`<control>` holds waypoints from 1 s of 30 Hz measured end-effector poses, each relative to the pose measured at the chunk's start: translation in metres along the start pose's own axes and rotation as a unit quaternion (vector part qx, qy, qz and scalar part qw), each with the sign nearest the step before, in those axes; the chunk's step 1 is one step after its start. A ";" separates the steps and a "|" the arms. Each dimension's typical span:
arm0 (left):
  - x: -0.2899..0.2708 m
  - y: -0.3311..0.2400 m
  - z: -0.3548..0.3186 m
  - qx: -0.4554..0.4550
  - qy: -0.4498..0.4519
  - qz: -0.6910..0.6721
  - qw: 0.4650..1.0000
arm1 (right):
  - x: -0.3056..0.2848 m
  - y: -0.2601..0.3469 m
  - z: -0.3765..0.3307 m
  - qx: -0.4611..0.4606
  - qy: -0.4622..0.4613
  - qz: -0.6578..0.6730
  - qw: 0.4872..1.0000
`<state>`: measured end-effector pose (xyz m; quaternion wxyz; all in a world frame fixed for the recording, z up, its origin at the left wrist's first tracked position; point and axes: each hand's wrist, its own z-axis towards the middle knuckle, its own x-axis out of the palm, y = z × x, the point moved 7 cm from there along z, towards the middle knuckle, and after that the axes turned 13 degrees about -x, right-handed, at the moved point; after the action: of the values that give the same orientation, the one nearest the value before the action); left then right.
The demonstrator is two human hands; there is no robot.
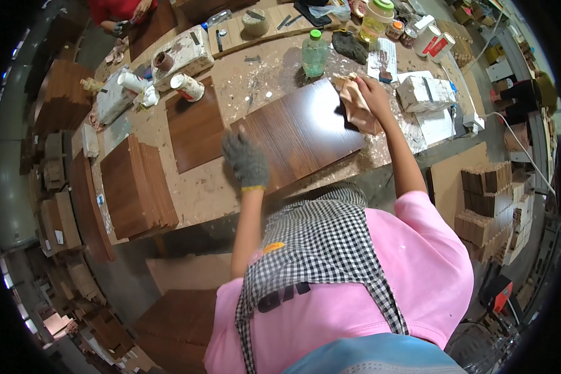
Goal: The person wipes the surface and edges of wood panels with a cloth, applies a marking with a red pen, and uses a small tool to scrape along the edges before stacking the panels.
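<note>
The right hand [373,92] is bare and closed on a tan cloth [359,107], pressing it flat against the far right corner of a dark brown wooden panel [299,134]. The fingers fold over the top of the cloth; part of the cloth hangs past the hand toward the panel's right edge.

The left hand [246,160] wears a grey knit glove with a yellow cuff. It lies palm down, fingers spread, on the near left part of the same panel and grips nothing.

The panel lies flat on a workbench [230,187] whose top is spotted with pale dried smears. Its glossy face reflects light near the middle.

Just beyond the panel's far edge stands a clear plastic bottle [315,53] with a green cap. To the left of the panel lies a second, smaller brown panel [195,128], well apart from the hands. Further left, a stack of brown panels [136,187] rests at the bench edge. A white cylindrical can [187,86] lies on its side above the smaller panel.

At the far left corner of the bench, another person in a red sleeve [115,9] works.
</note>
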<state>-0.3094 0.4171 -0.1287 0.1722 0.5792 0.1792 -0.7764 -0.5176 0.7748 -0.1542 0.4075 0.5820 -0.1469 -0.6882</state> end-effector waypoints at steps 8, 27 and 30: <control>0.043 -0.097 0.077 0.063 0.156 -0.089 0.982 | 0.030 0.043 -0.091 -0.148 0.138 0.111 0.973; 0.042 -0.096 0.070 0.080 0.158 -0.144 0.974 | -0.054 0.057 -0.044 0.052 0.055 0.028 0.997; 0.042 -0.094 0.071 0.080 0.178 -0.142 0.970 | -0.053 0.047 -0.063 0.016 0.066 0.106 0.992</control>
<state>-0.4253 0.4631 -0.1428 -0.0215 0.6883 0.2250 -0.6893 -0.4417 0.8019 -0.1038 0.4774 0.6135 -0.1914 -0.5993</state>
